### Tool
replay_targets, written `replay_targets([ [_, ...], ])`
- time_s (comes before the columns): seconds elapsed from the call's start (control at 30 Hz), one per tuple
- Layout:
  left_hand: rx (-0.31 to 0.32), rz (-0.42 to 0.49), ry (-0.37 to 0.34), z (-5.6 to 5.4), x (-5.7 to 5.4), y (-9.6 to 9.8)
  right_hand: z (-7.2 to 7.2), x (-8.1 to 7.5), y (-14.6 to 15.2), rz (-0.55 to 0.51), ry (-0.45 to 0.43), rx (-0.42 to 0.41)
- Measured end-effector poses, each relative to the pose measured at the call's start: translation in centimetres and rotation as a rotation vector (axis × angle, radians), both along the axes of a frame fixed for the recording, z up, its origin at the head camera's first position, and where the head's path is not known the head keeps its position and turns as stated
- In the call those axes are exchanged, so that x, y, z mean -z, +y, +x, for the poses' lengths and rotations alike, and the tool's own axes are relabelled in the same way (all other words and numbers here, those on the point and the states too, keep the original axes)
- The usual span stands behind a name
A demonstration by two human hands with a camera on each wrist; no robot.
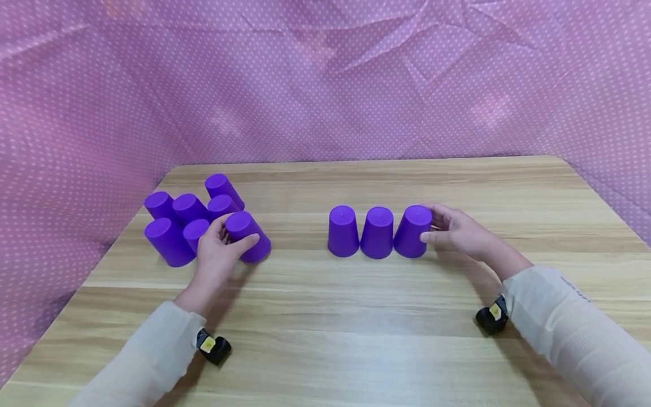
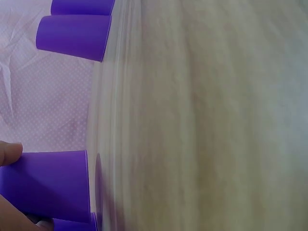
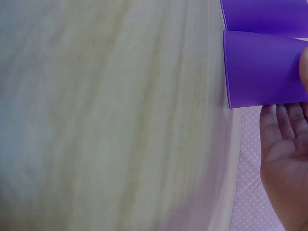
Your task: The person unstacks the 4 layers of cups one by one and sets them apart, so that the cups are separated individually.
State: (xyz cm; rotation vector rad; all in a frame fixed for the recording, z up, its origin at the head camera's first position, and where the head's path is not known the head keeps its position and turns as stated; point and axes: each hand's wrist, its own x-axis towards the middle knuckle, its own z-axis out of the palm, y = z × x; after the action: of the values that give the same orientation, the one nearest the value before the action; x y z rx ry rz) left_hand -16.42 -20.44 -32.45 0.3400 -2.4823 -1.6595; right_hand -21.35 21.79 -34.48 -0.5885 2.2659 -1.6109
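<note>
My left hand [image 1: 216, 251] grips an upside-down purple cup [image 1: 250, 240], thumb on its near side and fingers round the far left side. In the left wrist view that cup [image 2: 45, 185] shows a thin gap between its rim and the wooden table. Toward the right, three purple cups stand mouth down in a row: a left one [image 1: 343, 232], a middle one [image 1: 377, 233] and a right one [image 1: 412, 234]. My right hand [image 1: 460, 232] holds the right cup, thumb in front and fingers behind. The right wrist view shows this cup [image 3: 264, 70] close beside its neighbour.
Several more upside-down purple cups, such as the front-left one [image 1: 170, 243] and the rearmost one [image 1: 224, 189], cluster left of and behind my left hand. The wooden table [image 1: 325, 339] ends at a pink dotted cloth [image 1: 325, 85] behind and at the sides.
</note>
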Motion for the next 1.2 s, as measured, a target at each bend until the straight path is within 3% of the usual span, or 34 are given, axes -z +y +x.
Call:
replay_targets([
  [0.77, -0.047, -0.018, -0.001, 1.0, 0.3, -1.9, 0.1, 0.4, 0.2, -0.047, 0.001, -0.029],
  [1.2, -0.066, -0.035, -0.009, 0.9, 0.1, -2.5, 0.1, 0.3, 0.1, -0.024, 0.02, -0.019],
])
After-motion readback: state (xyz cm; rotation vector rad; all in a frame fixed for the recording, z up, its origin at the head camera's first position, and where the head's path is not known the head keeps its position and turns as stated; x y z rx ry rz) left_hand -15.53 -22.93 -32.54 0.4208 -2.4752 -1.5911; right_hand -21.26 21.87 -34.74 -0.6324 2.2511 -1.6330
